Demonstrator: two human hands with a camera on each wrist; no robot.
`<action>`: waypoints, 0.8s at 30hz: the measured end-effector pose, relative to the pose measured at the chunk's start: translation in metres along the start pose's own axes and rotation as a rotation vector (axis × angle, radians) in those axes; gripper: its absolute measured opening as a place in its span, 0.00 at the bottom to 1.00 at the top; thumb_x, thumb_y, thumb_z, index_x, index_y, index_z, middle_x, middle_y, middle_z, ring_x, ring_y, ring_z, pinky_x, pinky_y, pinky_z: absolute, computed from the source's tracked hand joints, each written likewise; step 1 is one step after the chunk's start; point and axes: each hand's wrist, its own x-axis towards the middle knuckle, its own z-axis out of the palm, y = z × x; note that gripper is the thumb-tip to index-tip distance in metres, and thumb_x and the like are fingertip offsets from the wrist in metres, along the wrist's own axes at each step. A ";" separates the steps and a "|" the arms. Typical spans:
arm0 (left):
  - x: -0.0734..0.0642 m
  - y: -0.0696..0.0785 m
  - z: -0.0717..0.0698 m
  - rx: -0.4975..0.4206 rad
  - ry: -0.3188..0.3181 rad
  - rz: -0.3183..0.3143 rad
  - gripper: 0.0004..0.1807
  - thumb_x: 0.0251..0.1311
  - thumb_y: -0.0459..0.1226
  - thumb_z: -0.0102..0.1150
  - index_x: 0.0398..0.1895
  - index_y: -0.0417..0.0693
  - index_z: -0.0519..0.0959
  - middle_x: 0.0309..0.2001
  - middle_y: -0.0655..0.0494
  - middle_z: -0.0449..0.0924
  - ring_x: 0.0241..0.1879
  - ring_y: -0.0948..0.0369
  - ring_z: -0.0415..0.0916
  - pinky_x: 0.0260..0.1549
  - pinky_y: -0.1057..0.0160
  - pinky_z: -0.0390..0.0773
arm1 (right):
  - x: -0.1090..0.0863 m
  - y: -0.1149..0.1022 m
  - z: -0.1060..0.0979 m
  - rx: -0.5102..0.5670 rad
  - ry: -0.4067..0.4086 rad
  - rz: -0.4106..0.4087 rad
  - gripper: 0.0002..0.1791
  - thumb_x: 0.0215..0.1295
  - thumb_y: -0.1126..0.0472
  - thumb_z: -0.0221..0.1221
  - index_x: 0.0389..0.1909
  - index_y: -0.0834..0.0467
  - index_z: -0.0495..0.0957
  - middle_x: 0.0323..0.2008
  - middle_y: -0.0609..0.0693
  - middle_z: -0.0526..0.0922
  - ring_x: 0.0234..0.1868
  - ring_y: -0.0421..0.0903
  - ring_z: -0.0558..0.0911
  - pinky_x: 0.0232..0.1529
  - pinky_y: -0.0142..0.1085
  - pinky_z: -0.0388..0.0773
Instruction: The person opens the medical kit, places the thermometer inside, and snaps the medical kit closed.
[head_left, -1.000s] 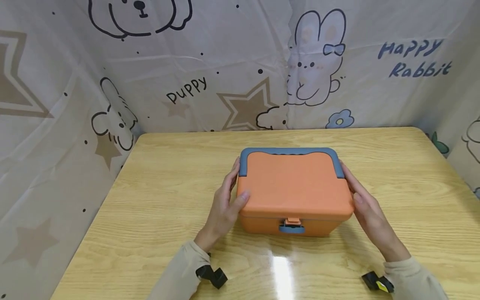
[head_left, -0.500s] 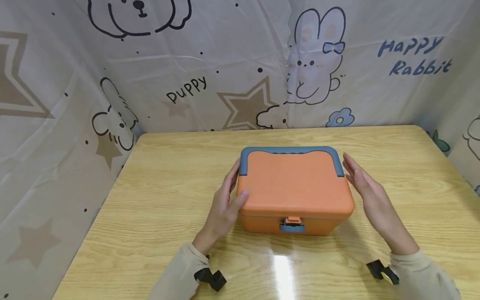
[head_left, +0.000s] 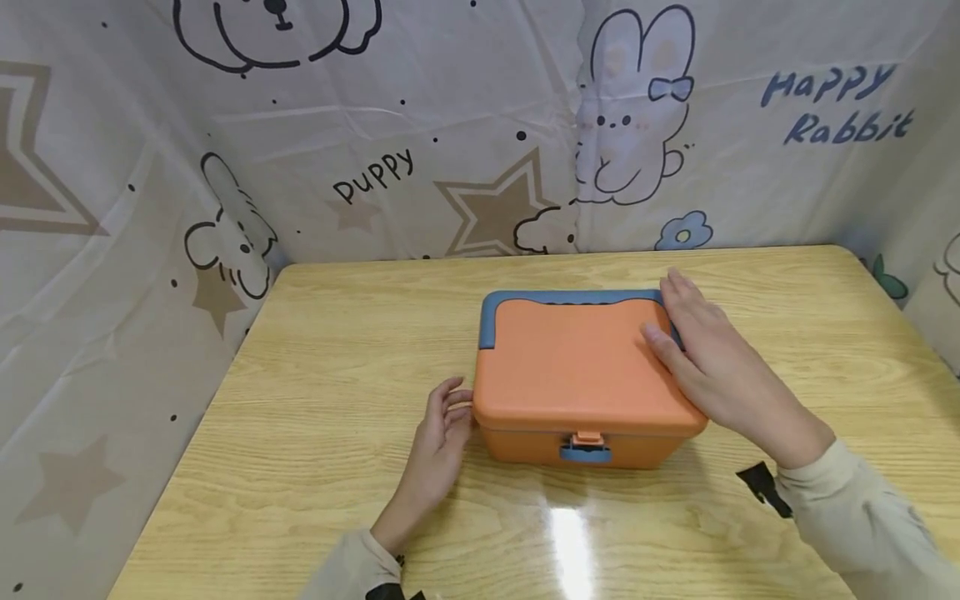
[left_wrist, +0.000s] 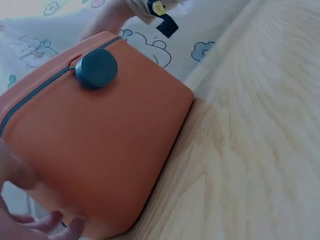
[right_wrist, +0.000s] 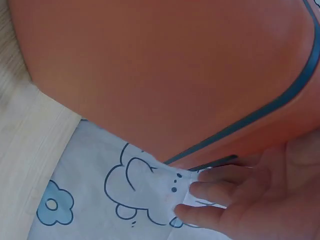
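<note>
An orange lidded box point(head_left: 577, 367) with a blue carrying handle point(head_left: 570, 297) folded along the lid's back edge stands on the table. Its front carries a blue latch point(head_left: 586, 452), which shows as a round dark knob point(left_wrist: 97, 69) in the left wrist view. My right hand point(head_left: 712, 367) lies over the lid's right edge, fingers extended toward the back corner and thumb on top. Beside the box's left side is my left hand point(head_left: 437, 450), fingers loosely bent with the tips at the lower left wall. Whether those tips touch it is hard to tell.
The wood-grain table point(head_left: 337, 358) extends around the box on all sides. A printed cloth point(head_left: 465, 108) with cartoon animals hangs behind and along the sides. Black straps point(head_left: 765, 490) sit at the wrists.
My right hand has left the box's right side and come up over the lid's edge. My left hand has released the left side and slid down toward the front. The box stays put.
</note>
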 end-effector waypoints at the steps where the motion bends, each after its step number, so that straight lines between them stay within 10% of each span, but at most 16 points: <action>1: -0.002 -0.002 -0.001 0.020 -0.010 -0.024 0.26 0.70 0.29 0.41 0.69 0.34 0.53 0.59 0.38 0.68 0.57 0.46 0.71 0.56 0.55 0.73 | 0.001 -0.001 0.000 -0.019 -0.013 0.010 0.37 0.78 0.47 0.40 0.74 0.66 0.40 0.76 0.61 0.37 0.76 0.56 0.38 0.72 0.56 0.38; 5: -0.011 -0.005 -0.005 0.108 -0.088 -0.081 0.20 0.66 0.27 0.45 0.60 0.31 0.62 0.48 0.40 0.76 0.47 0.50 0.78 0.46 0.62 0.79 | 0.006 -0.004 0.001 -0.078 -0.069 0.043 0.39 0.77 0.44 0.38 0.74 0.67 0.41 0.76 0.61 0.37 0.75 0.58 0.38 0.71 0.58 0.38; 13: -0.029 0.001 0.015 0.198 -0.502 -0.110 0.08 0.68 0.29 0.51 0.42 0.31 0.77 0.28 0.53 0.81 0.25 0.64 0.79 0.25 0.69 0.81 | 0.008 -0.009 0.002 -0.181 -0.125 0.037 0.39 0.77 0.42 0.35 0.74 0.69 0.41 0.75 0.64 0.37 0.75 0.60 0.38 0.70 0.61 0.39; 21: -0.024 0.011 0.068 -0.358 -0.578 -0.178 0.19 0.70 0.35 0.52 0.52 0.22 0.71 0.44 0.26 0.79 0.41 0.32 0.78 0.39 0.56 0.84 | 0.011 -0.013 0.003 -0.212 -0.119 0.064 0.39 0.77 0.44 0.35 0.73 0.70 0.43 0.75 0.66 0.39 0.75 0.60 0.39 0.70 0.60 0.42; 24: -0.021 0.013 0.082 -0.532 -0.566 -0.194 0.22 0.69 0.35 0.54 0.53 0.20 0.69 0.47 0.20 0.74 0.43 0.36 0.79 0.43 0.55 0.82 | 0.011 -0.012 0.004 -0.197 -0.103 0.056 0.38 0.78 0.45 0.36 0.73 0.71 0.44 0.74 0.66 0.40 0.75 0.61 0.39 0.70 0.60 0.42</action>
